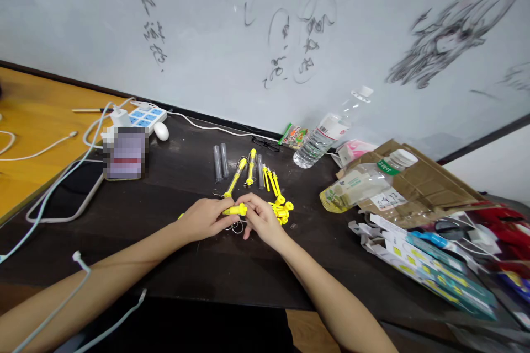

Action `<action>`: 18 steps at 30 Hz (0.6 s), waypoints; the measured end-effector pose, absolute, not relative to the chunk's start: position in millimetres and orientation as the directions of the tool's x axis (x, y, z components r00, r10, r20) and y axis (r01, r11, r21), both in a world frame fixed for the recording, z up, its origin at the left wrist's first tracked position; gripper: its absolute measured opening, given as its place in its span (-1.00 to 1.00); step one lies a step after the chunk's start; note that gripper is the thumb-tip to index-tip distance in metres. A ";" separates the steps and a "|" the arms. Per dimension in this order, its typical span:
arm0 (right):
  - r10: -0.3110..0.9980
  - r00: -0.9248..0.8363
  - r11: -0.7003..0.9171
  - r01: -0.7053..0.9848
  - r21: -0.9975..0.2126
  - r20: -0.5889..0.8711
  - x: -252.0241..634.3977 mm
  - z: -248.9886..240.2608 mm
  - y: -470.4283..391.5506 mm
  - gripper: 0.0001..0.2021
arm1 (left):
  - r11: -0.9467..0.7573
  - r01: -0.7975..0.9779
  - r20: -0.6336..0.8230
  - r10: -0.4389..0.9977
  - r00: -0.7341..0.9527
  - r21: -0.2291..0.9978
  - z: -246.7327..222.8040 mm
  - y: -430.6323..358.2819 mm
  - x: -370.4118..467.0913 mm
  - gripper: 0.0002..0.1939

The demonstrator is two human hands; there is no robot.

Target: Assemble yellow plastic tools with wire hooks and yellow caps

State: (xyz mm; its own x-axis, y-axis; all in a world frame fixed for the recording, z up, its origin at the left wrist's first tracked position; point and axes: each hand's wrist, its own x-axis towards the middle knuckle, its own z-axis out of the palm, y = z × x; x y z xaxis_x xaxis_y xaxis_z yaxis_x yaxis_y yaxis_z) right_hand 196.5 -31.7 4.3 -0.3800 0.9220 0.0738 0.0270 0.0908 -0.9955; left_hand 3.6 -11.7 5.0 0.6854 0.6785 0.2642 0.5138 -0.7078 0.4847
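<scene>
Near the front middle of the dark table, my left hand (209,218) is closed around a yellow spring scale (236,210) lying almost level. At its right end, the fingers of my right hand (261,220) are bent and pinch the capped tip. Thin metal rings (237,226) show just below my fingers. Beyond my hands lie two assembled yellow spring scales (236,177) with hooks, and several clear tubes (221,162). Thin yellow rods (271,182) rest to the right of them. A small heap of yellow caps (282,211) sits beside my right hand.
At the left are a phone (68,190), a blurred-out device (125,153), a power strip (146,117) and white cables. A water bottle (325,131), a tilted drink bottle (364,181), a paper bag (430,187) and an open box (430,265) crowd the right. A whiteboard (232,55) stands behind.
</scene>
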 end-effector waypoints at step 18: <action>0.940 -0.340 -0.024 -0.027 -0.999 -0.013 193.1 6.4 -33.2 -0.82 | -0.705 0.519 0.261 0.682 0.683 0.483 6.4 -9.6 5.2 -0.71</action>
State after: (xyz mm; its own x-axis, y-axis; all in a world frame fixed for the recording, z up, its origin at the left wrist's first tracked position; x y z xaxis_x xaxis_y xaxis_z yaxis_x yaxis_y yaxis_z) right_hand 193.1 -33.2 6.4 -0.3398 0.9404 -0.0131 -0.0273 -0.0237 -0.9993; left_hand 5.2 -9.6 6.4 0.6829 0.6823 0.2611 0.5193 -0.7048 0.4834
